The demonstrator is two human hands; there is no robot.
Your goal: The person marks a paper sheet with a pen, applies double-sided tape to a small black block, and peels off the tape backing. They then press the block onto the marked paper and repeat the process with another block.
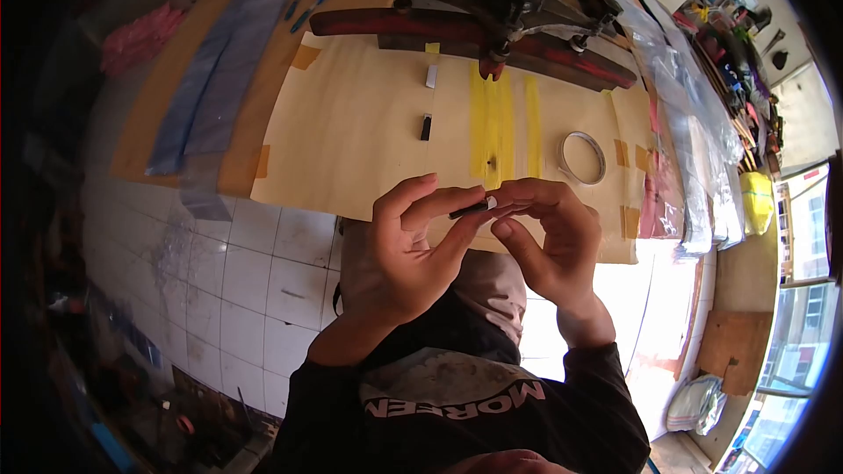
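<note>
My left hand [420, 241] pinches a small black strip [471, 209] between thumb and fingers, above the near edge of the table. A small white piece [492, 203] shows at the strip's right end, at the fingertips of my right hand [555, 241]. The right hand's fingers are bent in around that end; its thumb is partly apart below. Ahead of the hands, a similar black piece [426, 127] and a small white piece [431, 76] lie on the tan sheet [351, 123]. To the right lies a ring-shaped roll of tape [582, 157].
A black metal machine with long red-edged bars [474, 35] spans the table's far side. Yellow tape strips [492, 123] cross the sheet. Blue plastic film [215, 88] and two blue pens [309, 11] lie left; clear plastic sheets [694, 123] lie right.
</note>
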